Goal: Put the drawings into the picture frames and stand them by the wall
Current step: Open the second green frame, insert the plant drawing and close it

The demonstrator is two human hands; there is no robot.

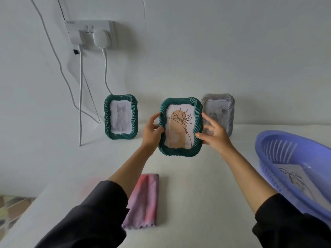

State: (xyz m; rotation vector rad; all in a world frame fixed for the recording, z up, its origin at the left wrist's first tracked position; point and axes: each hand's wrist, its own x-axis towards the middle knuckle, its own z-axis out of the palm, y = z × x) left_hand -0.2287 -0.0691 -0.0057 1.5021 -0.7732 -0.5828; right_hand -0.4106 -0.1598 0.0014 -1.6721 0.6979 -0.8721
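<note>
Green frame (179, 151) w/ the flower drawing (180, 126) inside: you hold it up over the table (197, 185), in front of the gap btw. the cat frame (107, 119) and the grey frame (230, 115), both standing by the wall (197, 59). Your left hand (152, 129) grips its left edge. Your right hand (215, 135) has the thumb on the right edge, but the fingers are spread and blurred, so I cannot tell if it grips. The step is probably standing it. Next, lower it into the gap, leaning back a little. One more drawing (297, 179) waits in the basket (268, 158).

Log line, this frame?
left hand: grips flower frame | right hand: thumb on its edge, fingers spread | cat frame, grey frame: at wall
</note>
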